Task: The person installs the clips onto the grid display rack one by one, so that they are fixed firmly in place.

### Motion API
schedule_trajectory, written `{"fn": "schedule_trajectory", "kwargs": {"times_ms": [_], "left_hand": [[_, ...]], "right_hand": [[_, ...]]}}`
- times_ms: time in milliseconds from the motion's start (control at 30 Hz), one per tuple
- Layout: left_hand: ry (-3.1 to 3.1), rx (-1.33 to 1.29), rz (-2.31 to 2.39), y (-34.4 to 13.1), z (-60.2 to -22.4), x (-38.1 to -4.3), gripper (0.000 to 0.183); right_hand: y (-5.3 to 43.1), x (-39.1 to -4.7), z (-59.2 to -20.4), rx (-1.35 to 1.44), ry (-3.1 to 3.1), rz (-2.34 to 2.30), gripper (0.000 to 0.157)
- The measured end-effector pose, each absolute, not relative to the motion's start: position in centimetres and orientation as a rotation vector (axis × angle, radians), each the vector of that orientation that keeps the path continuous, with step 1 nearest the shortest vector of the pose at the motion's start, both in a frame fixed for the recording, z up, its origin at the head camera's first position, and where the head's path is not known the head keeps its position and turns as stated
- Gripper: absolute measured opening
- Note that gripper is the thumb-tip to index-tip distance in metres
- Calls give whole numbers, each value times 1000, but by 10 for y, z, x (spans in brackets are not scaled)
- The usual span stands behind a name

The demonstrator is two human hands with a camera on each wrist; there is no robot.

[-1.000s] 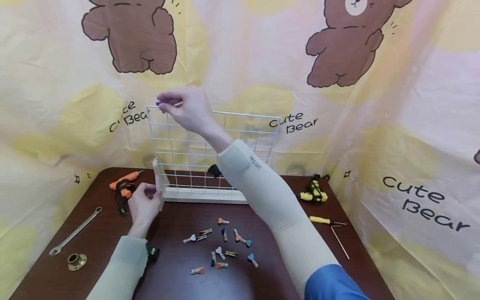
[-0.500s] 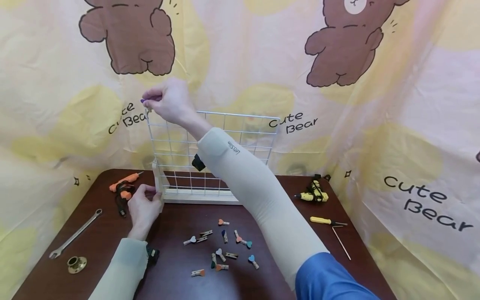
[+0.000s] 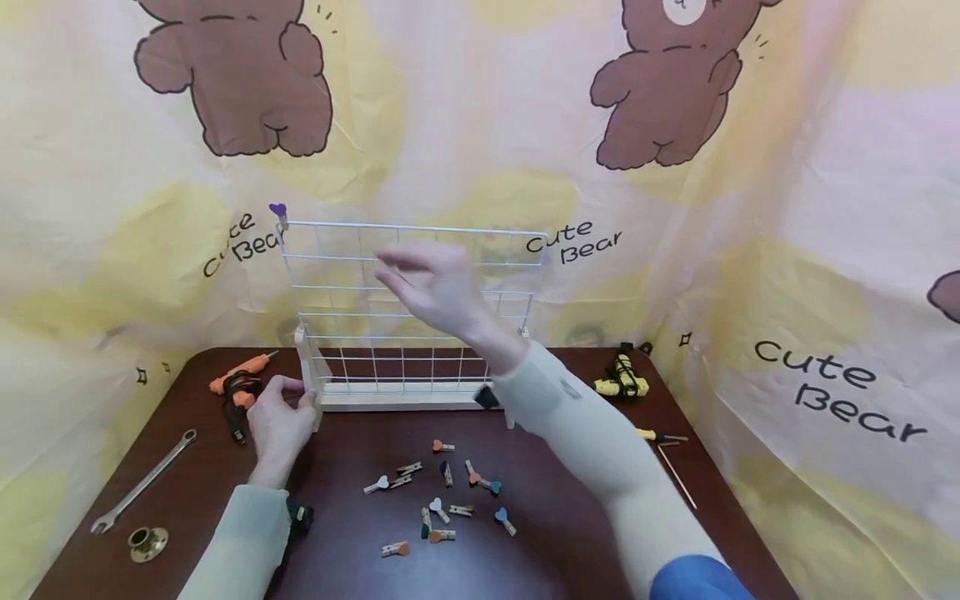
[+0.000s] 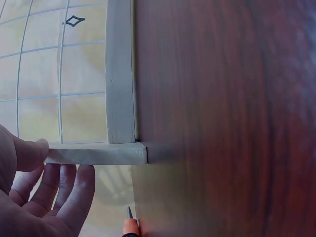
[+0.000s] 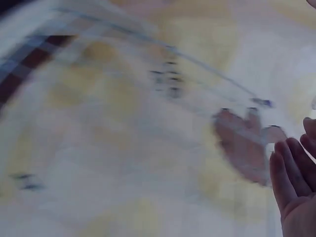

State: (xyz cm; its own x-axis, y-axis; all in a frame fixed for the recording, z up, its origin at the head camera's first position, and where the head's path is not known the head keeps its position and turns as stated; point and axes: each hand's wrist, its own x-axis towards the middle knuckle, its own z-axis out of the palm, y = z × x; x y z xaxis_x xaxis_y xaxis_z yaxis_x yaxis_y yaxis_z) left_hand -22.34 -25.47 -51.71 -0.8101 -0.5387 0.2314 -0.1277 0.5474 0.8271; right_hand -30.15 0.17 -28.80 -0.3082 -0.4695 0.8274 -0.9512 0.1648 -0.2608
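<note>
A white wire grid [image 3: 420, 258] stands upright in a white wooden stand [image 3: 405, 402]. At its top left corner sits a clothespin with a purple heart [image 3: 277, 210]. My left hand [image 3: 281, 423] grips the stand's left side post; in the left wrist view the thumb [image 4: 34, 154] lies on one face of the post [image 4: 98, 154] and the fingers on the other. My right hand [image 3: 438, 287] is in front of the grid, fingers extended, holding nothing. Several clothespins with coloured hearts [image 3: 438, 508] lie scattered on the table before the stand.
On the left of the dark wood table [image 3: 345, 533] are an orange tool with a cord [image 3: 243, 379], a wrench [image 3: 146, 483] and a brass flange [image 3: 147, 543]. A yellow corded tool [image 3: 624, 379], a yellow-handled tool [image 3: 648, 435] and a thin rod [image 3: 678, 477] lie at the right.
My right hand carried the purple clothespin to the grid's top left corner, let go, and moved down and right. The clothespin stays there. My left hand keeps its grip on the post.
</note>
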Motion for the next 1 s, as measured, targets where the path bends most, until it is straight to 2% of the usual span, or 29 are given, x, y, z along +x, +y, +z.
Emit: {"fn": "schedule_trajectory", "kwargs": {"times_ms": [167, 267, 433, 567, 767, 900, 1000], "left_hand": [[-2317, 549, -1190, -255, -517, -222, 23], [-2315, 540, -1181, -252, -518, -223, 22], [-2313, 528, -1181, -249, -518, -223, 22], [-2308, 556, -1182, -251, -518, -221, 23], [-2275, 531, -1171, -252, -520, -222, 21], [-2274, 533, -1164, -251, -520, -222, 20], [-2280, 523, -1165, -252, -518, -222, 22]], "right_hand": [[80, -297, -394, 1461, -2198, 927, 12], [126, -284, -453, 1474, -2558, 783, 10], [167, -253, -510, 1403, -2905, 733, 10], [168, -235, -528, 1363, -2877, 675, 9], [168, -221, -531, 1330, -2853, 464, 4], [173, -225, -520, 1280, -2867, 504, 10], [172, -234, -496, 1306, -2791, 640, 10]]}}
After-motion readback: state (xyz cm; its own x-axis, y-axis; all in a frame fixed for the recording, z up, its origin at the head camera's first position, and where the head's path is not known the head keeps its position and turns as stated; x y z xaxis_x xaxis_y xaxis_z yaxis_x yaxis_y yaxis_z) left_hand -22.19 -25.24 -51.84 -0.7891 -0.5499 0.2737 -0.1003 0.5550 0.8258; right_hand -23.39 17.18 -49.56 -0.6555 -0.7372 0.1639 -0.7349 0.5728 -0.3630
